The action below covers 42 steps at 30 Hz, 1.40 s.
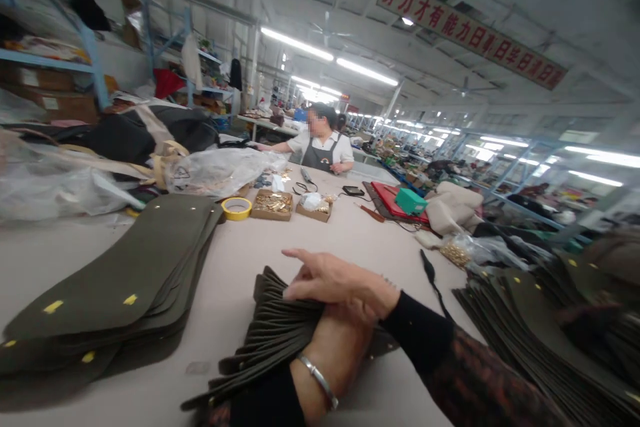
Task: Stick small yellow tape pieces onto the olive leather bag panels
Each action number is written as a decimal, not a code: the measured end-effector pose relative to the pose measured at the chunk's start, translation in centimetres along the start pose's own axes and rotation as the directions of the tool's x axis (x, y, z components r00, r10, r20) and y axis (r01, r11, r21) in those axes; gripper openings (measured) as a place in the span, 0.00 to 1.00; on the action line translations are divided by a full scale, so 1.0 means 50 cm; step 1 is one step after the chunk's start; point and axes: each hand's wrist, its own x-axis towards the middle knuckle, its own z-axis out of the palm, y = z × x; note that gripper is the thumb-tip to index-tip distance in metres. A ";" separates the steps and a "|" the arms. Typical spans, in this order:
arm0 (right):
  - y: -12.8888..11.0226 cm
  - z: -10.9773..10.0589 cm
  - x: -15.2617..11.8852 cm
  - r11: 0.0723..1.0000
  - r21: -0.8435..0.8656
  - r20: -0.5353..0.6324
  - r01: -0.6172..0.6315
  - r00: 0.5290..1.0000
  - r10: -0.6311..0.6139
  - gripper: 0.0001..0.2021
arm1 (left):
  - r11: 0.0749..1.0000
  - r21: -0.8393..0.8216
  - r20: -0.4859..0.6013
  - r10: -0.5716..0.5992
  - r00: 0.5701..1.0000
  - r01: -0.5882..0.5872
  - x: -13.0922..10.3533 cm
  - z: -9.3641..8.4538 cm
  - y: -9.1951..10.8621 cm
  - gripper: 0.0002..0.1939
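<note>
Centrally, on the bench [245, 247]: one fanned stack of dark olive panels [280, 330]. Right hand [325, 277], at the stack's upper edge: grip wide between thumb and index finger. Left hand [345, 333], crossed beneath: fingers hidden, grip indeterminable.

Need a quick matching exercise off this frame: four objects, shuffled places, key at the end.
1. dark fanned pieces
2. broad silver bangle
3. yellow tape roll
4. green box

A. on a red flat item
B. around the left wrist
C. partly under the right hand
D. beside a cardboard box of gold-coloured bits

Pairs: 1-C, 2-B, 3-D, 4-A
</note>
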 end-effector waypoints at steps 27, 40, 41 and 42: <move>0.205 0.054 -0.266 0.934 0.356 -0.372 0.013 0.919 0.128 0.34 | 0.969 0.226 0.113 0.076 0.991 -0.100 0.005 -0.015 -0.017 0.45; 0.081 0.067 -0.163 0.829 -0.472 -0.223 -0.300 0.951 0.217 0.17 | 0.970 0.240 0.195 -0.079 0.978 0.031 -0.042 -0.094 -0.125 0.53; 0.080 0.061 -0.158 0.820 -0.484 -0.223 -0.306 0.949 0.223 0.17 | 0.971 0.239 0.206 -0.079 0.975 0.028 -0.049 -0.105 -0.141 0.48; 0.080 0.056 -0.154 0.814 -0.496 -0.220 -0.302 0.951 0.219 0.17 | 0.974 0.228 0.222 -0.070 0.973 0.018 -0.054 -0.114 -0.154 0.41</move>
